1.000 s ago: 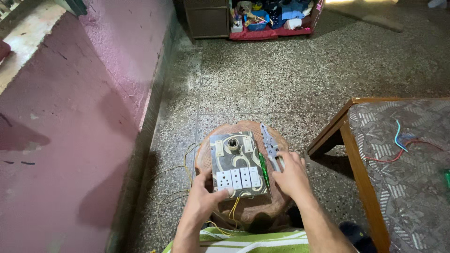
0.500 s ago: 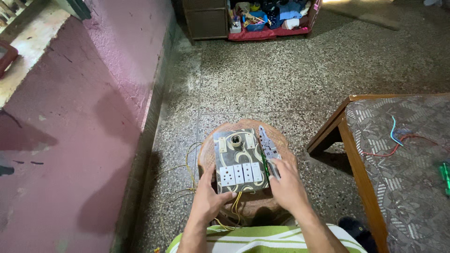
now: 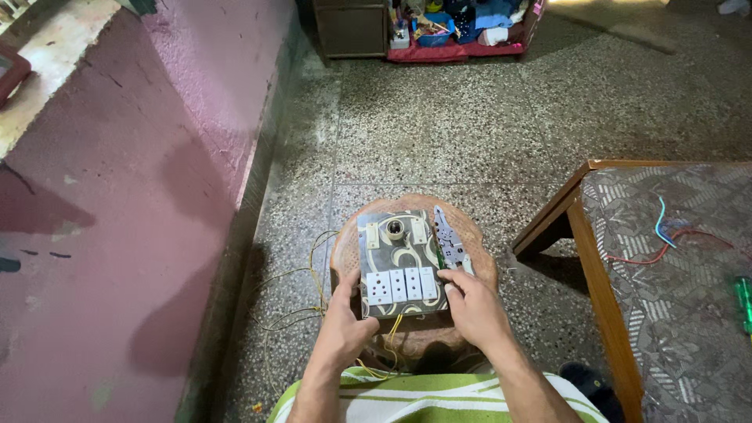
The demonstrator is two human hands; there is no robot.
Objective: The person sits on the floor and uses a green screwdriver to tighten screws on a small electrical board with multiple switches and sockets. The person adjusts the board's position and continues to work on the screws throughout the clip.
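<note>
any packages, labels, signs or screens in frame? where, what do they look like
No signs or screens show.
Crate: top centre on the floor, red, low, stuffed with blue and white packs too small to tell apart.
Cabinet: left of the crate, brown, boxy, no label visible.
Board: on the round stool, patterned, white switches, held by left hand and right hand; no label seen.
</note>
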